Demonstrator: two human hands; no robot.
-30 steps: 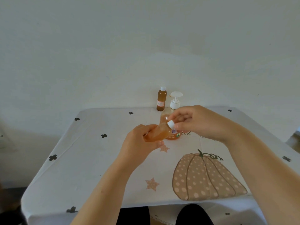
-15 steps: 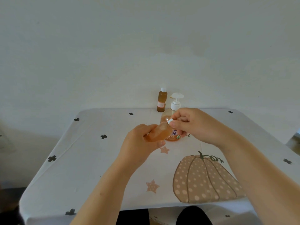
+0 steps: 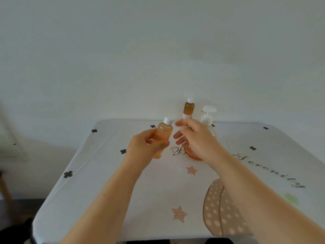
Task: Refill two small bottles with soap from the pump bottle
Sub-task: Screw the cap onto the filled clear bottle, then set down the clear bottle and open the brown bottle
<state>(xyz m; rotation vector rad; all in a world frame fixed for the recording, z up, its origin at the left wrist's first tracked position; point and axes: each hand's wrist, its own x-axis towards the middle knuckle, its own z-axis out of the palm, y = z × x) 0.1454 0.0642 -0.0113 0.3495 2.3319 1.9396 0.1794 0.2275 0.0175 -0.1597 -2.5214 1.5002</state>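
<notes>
Left grip (image 3: 144, 148) wraps small bottle (image 3: 165, 132) around its lower half.

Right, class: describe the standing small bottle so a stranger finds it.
On the table, look to the far edge. Left of the pump bottle stands the small bottle: darker amber, pink label, unlike the paler one the left hand holds.
</notes>
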